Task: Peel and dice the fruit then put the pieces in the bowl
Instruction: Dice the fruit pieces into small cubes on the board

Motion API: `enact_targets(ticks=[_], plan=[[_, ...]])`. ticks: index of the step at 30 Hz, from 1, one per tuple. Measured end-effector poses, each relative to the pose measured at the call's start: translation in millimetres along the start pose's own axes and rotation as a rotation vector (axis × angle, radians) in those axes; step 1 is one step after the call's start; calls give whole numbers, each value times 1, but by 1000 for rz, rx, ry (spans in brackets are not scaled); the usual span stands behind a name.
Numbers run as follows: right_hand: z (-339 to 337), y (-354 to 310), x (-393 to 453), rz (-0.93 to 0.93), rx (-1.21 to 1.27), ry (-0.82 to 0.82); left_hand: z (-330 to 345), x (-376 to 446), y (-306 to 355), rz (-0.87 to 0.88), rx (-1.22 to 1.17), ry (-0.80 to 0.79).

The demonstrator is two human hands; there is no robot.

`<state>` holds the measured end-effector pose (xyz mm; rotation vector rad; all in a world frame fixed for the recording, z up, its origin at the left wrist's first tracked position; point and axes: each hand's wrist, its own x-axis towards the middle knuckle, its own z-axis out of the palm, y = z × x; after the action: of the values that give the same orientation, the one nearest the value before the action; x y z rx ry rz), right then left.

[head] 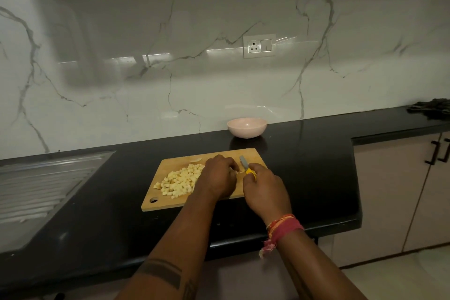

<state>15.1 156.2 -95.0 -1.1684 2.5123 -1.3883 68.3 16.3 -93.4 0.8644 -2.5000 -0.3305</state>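
Cutting board (170, 202) lies on the black tabletop (304, 178), near its front edge; diced fruit (181, 180) heaped on the board's left half; right hand (266, 192) grips the yellow-handled knife (246, 166), blade over the board's right portion; left hand (219, 175) curled over a small fruit piece (mostly hidden); pink bowl (247, 127) stands behind the board, apart, by the wall; sink drainer (43, 185) at left.

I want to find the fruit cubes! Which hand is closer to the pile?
The left hand. It sits right beside the pile of diced fruit on the cutting board. The right hand, gripping the knife, is farther off, beyond the left hand.
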Motion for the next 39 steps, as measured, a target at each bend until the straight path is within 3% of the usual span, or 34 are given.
enact_targets(ticks=[23, 31, 39], plan=[[11, -5, -7, -248, -440, -137, -2, -4, -5, -180, -88, 67], [2, 2, -29, -249, -438, -93, -4, -5, 2, -222, -61, 57], [-2, 3, -26, -221, -286, -50, -7, -6, 3, -258, -93, 71]])
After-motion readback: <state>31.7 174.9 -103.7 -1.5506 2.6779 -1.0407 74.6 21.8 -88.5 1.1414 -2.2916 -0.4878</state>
